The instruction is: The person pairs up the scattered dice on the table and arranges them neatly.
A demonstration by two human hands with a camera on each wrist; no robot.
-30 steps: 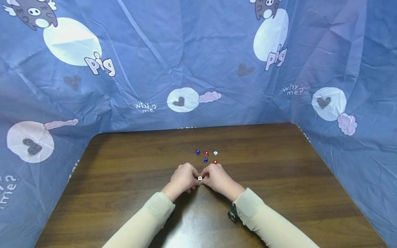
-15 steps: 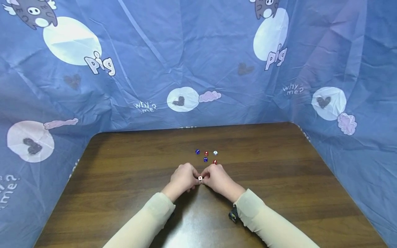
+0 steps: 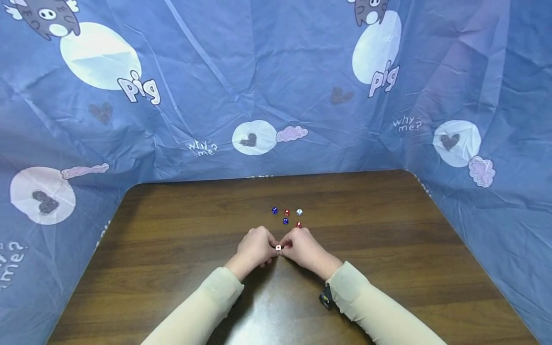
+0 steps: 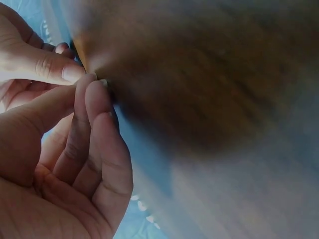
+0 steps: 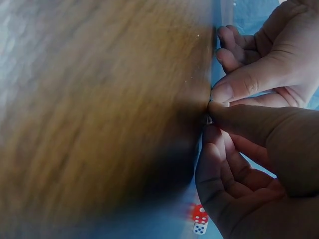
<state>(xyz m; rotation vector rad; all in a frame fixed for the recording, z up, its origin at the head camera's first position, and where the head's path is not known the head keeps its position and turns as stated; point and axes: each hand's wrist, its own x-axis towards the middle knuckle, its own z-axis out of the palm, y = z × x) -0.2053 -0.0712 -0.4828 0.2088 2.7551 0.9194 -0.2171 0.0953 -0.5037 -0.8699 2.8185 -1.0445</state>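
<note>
A white die (image 3: 278, 247) with a dark reddish dot on top sits between the fingertips of both hands, low over the table. My left hand (image 3: 257, 247) pinches it from the left, thumb and forefinger at its side. From the right, my right hand (image 3: 304, 252) pinches it the same way. In both wrist views the fingertips almost wholly cover the die, so whether anything is under it cannot be seen. Just beyond the right hand lies a red die (image 3: 299, 224), partly hidden by the knuckles.
Farther back on the brown wooden table (image 3: 194, 215) lie a blue die (image 3: 274, 211), another blue die (image 3: 285, 221), a red die (image 3: 287, 212) and a white die (image 3: 299, 212). A blue printed cloth (image 3: 302, 163) hangs behind the table.
The hands and the white die between them stay nearly still. The whole head view shifts very slightly; the other dice keep their places.
</note>
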